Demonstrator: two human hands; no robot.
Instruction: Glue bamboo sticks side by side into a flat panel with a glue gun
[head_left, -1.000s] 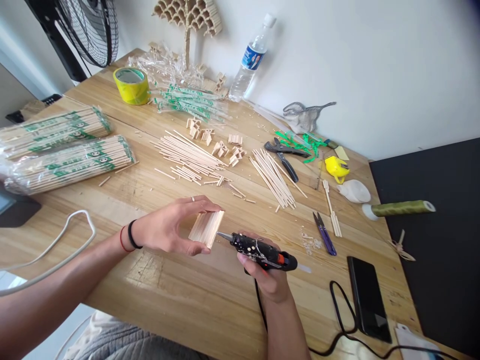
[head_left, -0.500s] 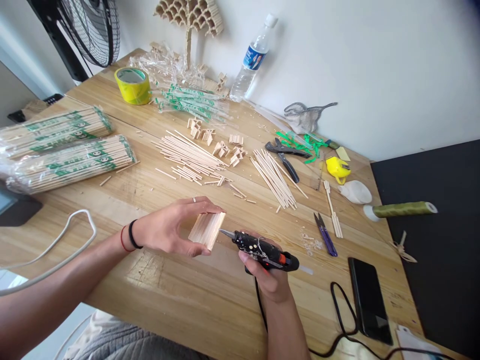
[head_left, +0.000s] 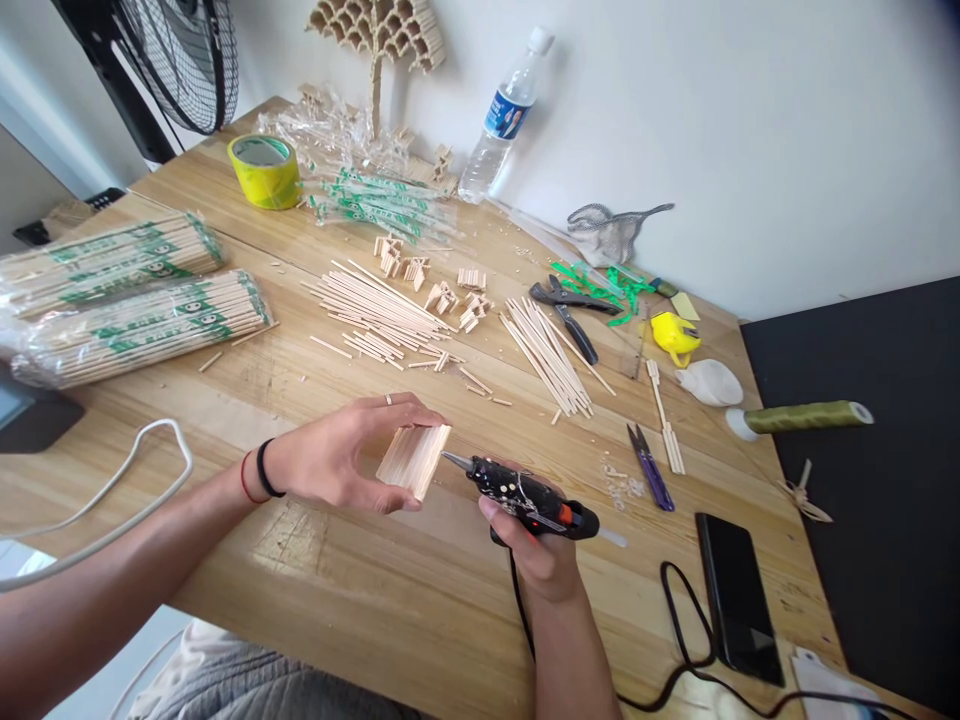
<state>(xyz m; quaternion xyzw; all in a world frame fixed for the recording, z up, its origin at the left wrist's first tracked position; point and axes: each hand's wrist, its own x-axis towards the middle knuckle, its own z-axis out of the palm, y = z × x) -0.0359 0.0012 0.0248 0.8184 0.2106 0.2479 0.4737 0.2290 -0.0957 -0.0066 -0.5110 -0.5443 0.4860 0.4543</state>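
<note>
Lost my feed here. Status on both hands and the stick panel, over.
Left hand gripping stick panel. Right hand holding glue gun, nozzle at panel's right edge. Nothing between them.

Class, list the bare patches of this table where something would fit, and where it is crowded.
Bare: the near edge between left hand and right hand; the strip between skewer packs and white cable. Crowded: middle and back, around loose sticks and pliers.

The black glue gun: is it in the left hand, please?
No, the right hand grips the black glue gun; the left hand holds a wooden stick panel.
</note>
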